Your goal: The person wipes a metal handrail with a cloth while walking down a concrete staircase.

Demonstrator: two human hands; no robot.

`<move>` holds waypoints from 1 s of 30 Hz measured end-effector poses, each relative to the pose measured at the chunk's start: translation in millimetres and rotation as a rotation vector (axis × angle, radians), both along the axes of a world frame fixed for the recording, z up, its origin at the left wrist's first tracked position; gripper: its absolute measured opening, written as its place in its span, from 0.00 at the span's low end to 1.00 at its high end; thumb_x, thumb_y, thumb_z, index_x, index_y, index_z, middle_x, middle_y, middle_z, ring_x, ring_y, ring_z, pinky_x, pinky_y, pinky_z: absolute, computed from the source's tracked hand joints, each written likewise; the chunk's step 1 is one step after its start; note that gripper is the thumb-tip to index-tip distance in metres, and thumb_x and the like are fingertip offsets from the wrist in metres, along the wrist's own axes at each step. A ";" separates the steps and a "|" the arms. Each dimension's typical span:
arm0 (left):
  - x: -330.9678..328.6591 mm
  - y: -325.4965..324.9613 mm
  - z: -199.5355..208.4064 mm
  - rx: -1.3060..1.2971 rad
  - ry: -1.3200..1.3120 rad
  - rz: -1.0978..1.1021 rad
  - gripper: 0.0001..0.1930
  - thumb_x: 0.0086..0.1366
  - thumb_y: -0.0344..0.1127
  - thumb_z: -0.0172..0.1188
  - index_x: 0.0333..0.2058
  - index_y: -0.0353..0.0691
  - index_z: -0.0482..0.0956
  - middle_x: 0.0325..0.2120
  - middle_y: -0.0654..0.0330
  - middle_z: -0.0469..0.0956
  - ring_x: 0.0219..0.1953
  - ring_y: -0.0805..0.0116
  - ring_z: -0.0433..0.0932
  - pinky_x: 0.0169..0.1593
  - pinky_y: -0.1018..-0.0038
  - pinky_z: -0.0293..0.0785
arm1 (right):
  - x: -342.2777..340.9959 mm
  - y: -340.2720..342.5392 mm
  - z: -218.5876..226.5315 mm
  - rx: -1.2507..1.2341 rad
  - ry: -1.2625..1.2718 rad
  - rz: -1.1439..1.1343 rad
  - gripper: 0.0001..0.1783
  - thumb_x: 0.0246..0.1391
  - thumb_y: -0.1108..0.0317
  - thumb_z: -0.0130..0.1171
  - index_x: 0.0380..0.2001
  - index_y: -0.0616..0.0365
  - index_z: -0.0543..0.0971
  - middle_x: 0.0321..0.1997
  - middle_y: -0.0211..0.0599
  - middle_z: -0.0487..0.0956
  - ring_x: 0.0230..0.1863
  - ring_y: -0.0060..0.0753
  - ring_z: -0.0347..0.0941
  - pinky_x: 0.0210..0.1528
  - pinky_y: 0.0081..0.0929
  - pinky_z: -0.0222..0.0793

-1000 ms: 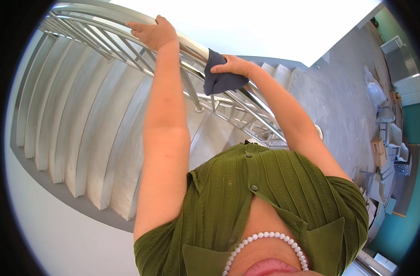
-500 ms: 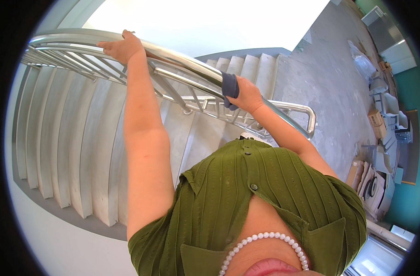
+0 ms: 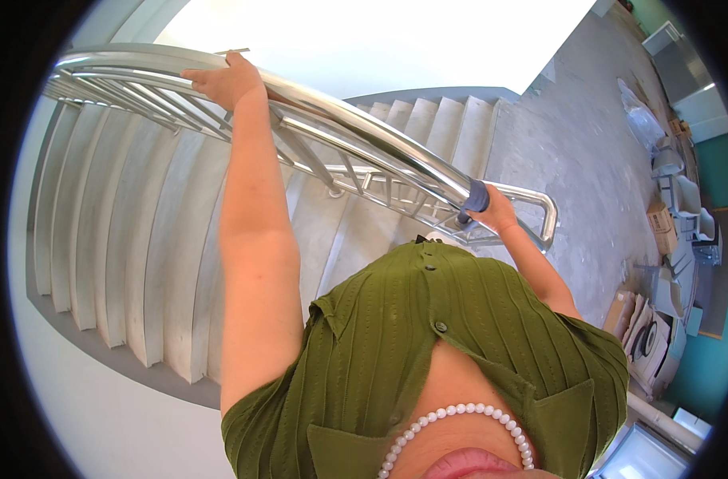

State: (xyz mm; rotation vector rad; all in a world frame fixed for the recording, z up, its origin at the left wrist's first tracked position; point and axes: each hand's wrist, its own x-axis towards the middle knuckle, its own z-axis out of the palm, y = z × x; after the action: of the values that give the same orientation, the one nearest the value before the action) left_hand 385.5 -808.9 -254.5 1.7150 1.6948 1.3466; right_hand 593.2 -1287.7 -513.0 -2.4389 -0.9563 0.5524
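A shiny metal handrail [image 3: 364, 132] slopes from upper left down toward the right, beside concrete stairs [image 3: 152, 231]. My left hand [image 3: 235, 82] rests on its upper part, fingers stretched out and spread over the tube. A thin pale strip shows by its fingertips; I cannot make out what it is. Lower down, my right hand [image 3: 496, 211] is closed round a dark blue-grey cloth [image 3: 475, 198], which wraps the rail near its bent lower end. The fingers on the rail's underside are partly hidden.
Metal balusters [image 3: 316, 168] run below the rail. Another flight of steps [image 3: 436, 128] lies beyond it. On the concrete floor [image 3: 571, 144] at right stand chairs [image 3: 683, 195], a cardboard box [image 3: 661, 227], a plastic bag [image 3: 642, 118] and stacked flat pieces [image 3: 647, 339].
My right hand has slid the cloth down the rail to the right, near its lower end. My left hand stays on the upper rail; the view has shifted slightly.
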 end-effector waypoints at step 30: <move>-5.7 17.8 -23.2 0.203 -0.072 0.064 0.51 0.69 0.43 0.60 0.76 0.29 0.34 0.71 0.27 0.51 0.67 0.33 0.68 0.66 0.54 0.73 | -91.5 390.2 237.5 0.163 0.793 0.619 0.47 0.44 0.43 0.79 0.61 0.63 0.76 0.53 0.42 0.83 0.53 0.35 0.80 0.57 0.33 0.77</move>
State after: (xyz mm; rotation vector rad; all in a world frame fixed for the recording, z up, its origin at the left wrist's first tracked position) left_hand 379.8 -791.1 -277.7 1.7084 1.6346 1.6386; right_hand 501.7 -897.5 -275.5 -1.4995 -1.2853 1.4366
